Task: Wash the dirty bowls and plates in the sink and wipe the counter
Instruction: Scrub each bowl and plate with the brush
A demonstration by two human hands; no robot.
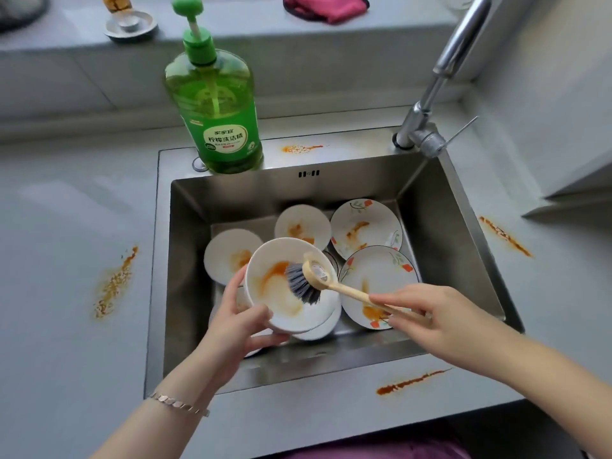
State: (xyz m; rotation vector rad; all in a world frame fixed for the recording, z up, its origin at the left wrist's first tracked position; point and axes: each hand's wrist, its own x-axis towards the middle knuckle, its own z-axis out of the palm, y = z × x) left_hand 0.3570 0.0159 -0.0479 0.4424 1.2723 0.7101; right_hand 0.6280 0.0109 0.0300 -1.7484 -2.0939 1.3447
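Clutching a stained white bowl (287, 301) in our left hand (239, 314), we are gripping a wooden grey-bristled brush (331, 282) in our right hand (429, 314).

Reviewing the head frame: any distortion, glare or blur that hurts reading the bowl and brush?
Head view: wide-angle bending curves the counter edges and tilts the faucet; light is soft, shadows weak, with a pale sheen on the counter; bowl and brush read sharp, far corners softer.

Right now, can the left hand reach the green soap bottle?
Probably not yet: the left hand grips the dirty bowl, though nothing stands between it and the dish soap bottle.
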